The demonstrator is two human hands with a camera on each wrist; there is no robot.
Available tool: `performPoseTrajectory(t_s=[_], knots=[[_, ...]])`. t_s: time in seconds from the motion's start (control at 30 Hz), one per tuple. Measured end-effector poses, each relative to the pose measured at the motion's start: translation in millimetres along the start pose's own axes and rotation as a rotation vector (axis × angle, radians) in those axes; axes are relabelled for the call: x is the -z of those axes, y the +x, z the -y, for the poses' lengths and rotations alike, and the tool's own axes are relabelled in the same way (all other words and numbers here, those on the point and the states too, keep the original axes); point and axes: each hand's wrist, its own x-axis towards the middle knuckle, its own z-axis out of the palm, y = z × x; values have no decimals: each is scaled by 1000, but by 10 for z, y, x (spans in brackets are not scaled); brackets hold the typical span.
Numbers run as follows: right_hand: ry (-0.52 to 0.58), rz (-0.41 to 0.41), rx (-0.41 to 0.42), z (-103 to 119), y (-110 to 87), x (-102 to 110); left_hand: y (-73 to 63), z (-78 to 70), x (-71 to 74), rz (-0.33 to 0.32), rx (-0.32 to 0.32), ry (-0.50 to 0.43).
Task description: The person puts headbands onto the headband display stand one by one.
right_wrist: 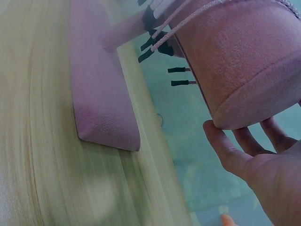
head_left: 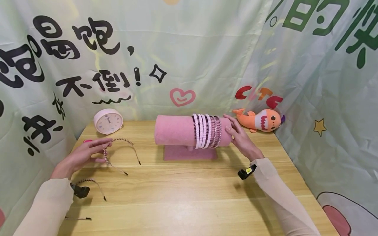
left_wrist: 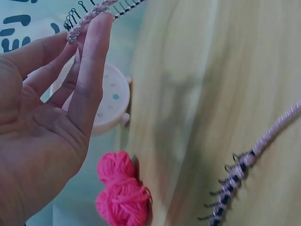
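Note:
My left hand [head_left: 84,155] pinches a beaded hair band [head_left: 122,139] near its curved middle, holding it above the left side of the table with its dark-tipped ends pointing right. A pink velvet roll stand [head_left: 174,130] stands at the table's back middle. Several white and beaded hair bands [head_left: 203,131] sit side by side around the roll's right half. At the roll's right end, my right hand [head_left: 243,141] touches the edge with extended fingertips; the right wrist view shows these fingers [right_wrist: 223,148] against the roll's end. The thumb is hidden there.
Another beaded hair band [head_left: 91,180] lies near my left wrist, and one more [head_left: 78,218] shows partly below the sleeve. Behind are a pink clock [head_left: 108,121] and an orange plush shark [head_left: 260,120]. Pink yarn [left_wrist: 123,202] lies by the left edge. Fabric walls border the table [head_left: 177,190].

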Motion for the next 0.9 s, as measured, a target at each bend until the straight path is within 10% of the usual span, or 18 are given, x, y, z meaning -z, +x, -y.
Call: performPoseTrajectory(t_s=[0.47,0.9], knots=[[51,6,41,10,-10,-30,15,-285,-194,-30,-50,-85],[44,-6,28,13,-17,-32,140,-649,-522,-60,-120,19]])
